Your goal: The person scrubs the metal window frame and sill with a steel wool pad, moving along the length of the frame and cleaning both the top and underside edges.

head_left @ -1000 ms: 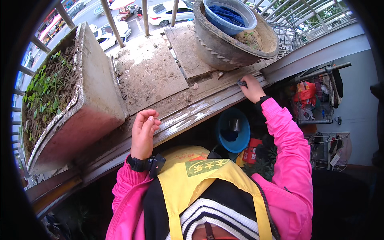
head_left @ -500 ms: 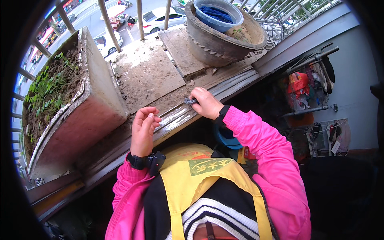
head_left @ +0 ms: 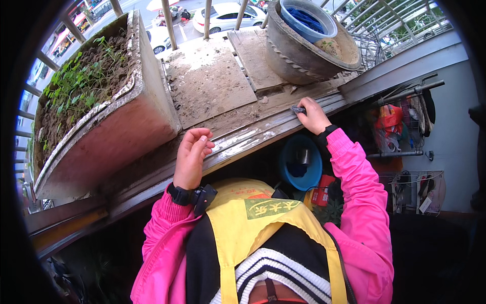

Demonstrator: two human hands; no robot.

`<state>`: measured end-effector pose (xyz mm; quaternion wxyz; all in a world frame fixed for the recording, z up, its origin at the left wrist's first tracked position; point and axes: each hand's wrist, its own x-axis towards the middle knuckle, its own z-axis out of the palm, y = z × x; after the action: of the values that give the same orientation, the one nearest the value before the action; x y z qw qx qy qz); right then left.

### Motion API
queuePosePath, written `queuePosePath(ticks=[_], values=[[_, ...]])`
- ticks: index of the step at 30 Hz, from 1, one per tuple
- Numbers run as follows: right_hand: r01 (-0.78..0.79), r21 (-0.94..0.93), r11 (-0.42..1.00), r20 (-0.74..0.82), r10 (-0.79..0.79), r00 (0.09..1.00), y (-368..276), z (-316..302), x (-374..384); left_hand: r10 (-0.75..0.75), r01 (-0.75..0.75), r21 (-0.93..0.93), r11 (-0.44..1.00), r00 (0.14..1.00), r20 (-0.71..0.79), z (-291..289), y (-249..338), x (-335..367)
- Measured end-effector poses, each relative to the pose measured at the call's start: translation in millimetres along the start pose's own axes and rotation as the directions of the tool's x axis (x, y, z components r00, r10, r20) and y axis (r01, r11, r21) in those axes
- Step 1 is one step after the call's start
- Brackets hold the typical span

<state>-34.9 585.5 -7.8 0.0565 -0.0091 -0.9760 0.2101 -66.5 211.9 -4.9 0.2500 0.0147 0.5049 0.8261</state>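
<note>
My right hand (head_left: 313,116) grips a small dark grey scouring pad (head_left: 298,109) that looks like steel wool. It presses the pad near the upper edge of the whitish, dirt-streaked window sill track (head_left: 263,133), below a large clay pot (head_left: 288,60). My left hand (head_left: 192,157) hovers over the near side of the sill, close to the corner of a planter box (head_left: 126,121). Its fingers are loosely curled and apart, with nothing seen in them. The planter holds soil and green seedlings (head_left: 76,91).
Dusty boards (head_left: 207,83) lie between planter and pot. A plastic basin (head_left: 309,23) with blue cloth sits in the pot. Below the sill, a blue bucket (head_left: 315,177) holds a metal cup (head_left: 302,156). Metal railing bars (head_left: 207,20) stand beyond; a wire rack (head_left: 405,121) hangs right.
My right hand has slid the scouring pad rightward along the sill track. The left hand has stayed near the planter corner. The view has shifted, bringing more of the blue bucket into sight.
</note>
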Motion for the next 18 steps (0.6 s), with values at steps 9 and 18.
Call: queuePosePath(ticks=[9, 18], values=[[0.123, 0.242, 0.963, 0.01, -0.129, 0.992, -61, 31, 2, 0.021, -0.021, -0.008, 1.0, 1.0, 0.006, -5, 4, -3], [-0.038, -0.136, 0.99, 0.062, 0.047, 0.997, 21, -65, 11, 0.016, -0.016, 0.029, 0.999, 1.0, -0.013, -16, 13, -16]])
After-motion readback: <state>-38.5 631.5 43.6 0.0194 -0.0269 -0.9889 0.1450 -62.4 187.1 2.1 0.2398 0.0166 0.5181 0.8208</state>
